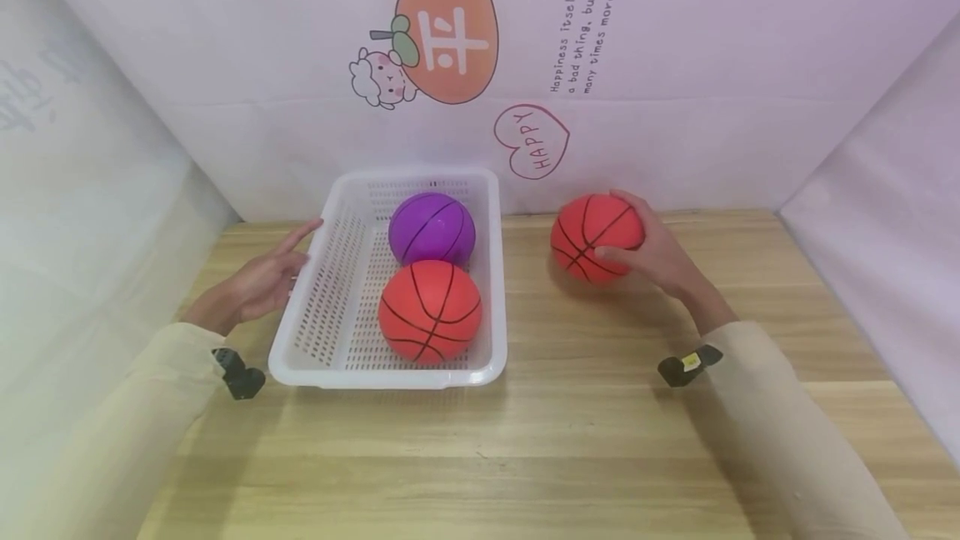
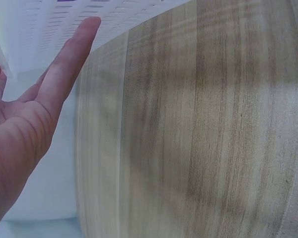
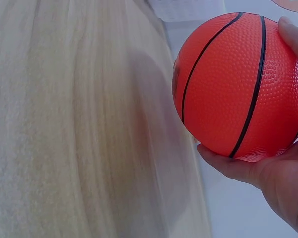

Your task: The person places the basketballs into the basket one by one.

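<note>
My right hand [image 1: 651, 252] grips a small red basketball [image 1: 596, 233], thumb on the near side and fingers round the far side. A shadow on the wood below it in the right wrist view suggests the ball [image 3: 233, 89] is off the table. At the left, my left hand [image 1: 264, 282] lies against the side of a white perforated plastic basket [image 1: 390, 378], fingers fairly straight near its rim. Inside the basket, toward its right side, sit a purple ball [image 1: 431, 227] at the back and another red basketball [image 1: 430, 315] in front, partly covering it.
The wooden table [image 1: 480, 465] extends to a white cloth backdrop [image 1: 675, 107] printed with cartoons and lettering. More white cloth hangs at the left and right sides. A black wrist camera [image 1: 238, 373] is worn on the left sleeve, another camera [image 1: 688, 365] on the right.
</note>
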{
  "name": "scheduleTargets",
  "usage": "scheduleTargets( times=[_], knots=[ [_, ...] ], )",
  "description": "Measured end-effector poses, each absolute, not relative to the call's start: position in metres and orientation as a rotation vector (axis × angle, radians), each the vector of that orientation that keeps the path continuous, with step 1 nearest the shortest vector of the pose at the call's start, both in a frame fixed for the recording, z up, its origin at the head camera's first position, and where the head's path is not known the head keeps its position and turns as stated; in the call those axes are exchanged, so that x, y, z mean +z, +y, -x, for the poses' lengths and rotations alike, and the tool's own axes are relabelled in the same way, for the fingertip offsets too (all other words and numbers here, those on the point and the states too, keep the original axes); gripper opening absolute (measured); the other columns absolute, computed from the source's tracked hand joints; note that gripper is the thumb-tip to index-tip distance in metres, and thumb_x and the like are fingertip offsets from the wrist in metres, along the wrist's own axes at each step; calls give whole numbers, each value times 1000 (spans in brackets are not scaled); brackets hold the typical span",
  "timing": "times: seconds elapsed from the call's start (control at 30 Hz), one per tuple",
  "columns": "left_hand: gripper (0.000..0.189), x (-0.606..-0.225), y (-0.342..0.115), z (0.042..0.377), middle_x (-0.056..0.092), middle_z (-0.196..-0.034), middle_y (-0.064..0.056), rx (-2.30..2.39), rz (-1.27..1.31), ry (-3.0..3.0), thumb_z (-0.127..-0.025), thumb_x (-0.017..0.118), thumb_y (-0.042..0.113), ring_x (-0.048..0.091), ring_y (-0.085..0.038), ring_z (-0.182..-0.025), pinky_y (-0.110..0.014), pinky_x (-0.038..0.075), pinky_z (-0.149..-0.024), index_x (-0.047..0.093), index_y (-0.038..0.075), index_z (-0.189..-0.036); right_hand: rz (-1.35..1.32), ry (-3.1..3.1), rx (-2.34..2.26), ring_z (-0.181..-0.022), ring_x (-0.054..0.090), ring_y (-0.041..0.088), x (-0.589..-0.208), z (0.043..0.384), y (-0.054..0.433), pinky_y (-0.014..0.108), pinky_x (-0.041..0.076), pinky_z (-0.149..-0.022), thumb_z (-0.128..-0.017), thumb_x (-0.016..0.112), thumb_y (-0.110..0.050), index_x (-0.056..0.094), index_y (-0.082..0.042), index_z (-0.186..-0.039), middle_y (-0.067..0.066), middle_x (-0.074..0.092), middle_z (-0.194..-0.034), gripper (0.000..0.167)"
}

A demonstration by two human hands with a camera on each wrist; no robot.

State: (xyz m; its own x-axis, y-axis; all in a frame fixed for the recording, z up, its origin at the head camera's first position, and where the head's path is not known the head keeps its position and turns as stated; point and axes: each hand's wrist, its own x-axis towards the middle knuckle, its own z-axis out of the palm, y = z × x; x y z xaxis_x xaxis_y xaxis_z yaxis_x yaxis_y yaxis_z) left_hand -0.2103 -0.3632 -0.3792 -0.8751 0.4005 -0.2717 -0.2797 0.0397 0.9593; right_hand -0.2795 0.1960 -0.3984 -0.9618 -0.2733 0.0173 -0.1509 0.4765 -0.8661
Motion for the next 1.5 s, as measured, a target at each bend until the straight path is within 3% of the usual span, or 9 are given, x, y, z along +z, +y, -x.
scheduleTargets(
  times=[0.33, 0.7, 1.27, 1.5],
  knots=[
    [66, -377, -361, 213, 33, -147, -26, 1864, -111, 1879, -108, 29, 9, 63, -26, -108, -48, 55, -85, -3, 31, -161, 424, 2594, -1585, -131, 41, 37, -387, 280, 185, 57, 49, -93, -85, 81, -28, 24, -30, -157, 10, 36, -151, 91],
    [65, -375, -359, 210, 27, -151, -32, 1815, -115, 1969, -107, 28, 9, 61, -28, -115, -53, 53, -88, -2, 29, -161, 553, 2649, -1579, -131, 41, 33, -364, 279, 163, 56, 50, -92, -82, 84, -29, 29, -28, -155, 5, 37, -150, 91],
    [68, -368, -357, 212, 36, -143, -37, 1688, -96, 2102, -103, 29, 5, 60, -40, -112, -52, 55, -84, -4, 22, -160, 736, 2612, -1637, -127, 45, 28, -327, 268, 126, 51, 53, -90, -78, 85, -26, 34, -30, -153, 0, 40, -147, 90],
    [68, -368, -357, 211, 36, -142, -37, 1701, -95, 2093, -103, 30, 5, 63, -37, -110, -52, 55, -84, -4, 21, -160, 806, 2601, -1616, -126, 47, 28, -317, 267, 105, 51, 52, -90, -77, 87, -23, 37, -31, -151, 3, 41, -147, 90]
  ],
)
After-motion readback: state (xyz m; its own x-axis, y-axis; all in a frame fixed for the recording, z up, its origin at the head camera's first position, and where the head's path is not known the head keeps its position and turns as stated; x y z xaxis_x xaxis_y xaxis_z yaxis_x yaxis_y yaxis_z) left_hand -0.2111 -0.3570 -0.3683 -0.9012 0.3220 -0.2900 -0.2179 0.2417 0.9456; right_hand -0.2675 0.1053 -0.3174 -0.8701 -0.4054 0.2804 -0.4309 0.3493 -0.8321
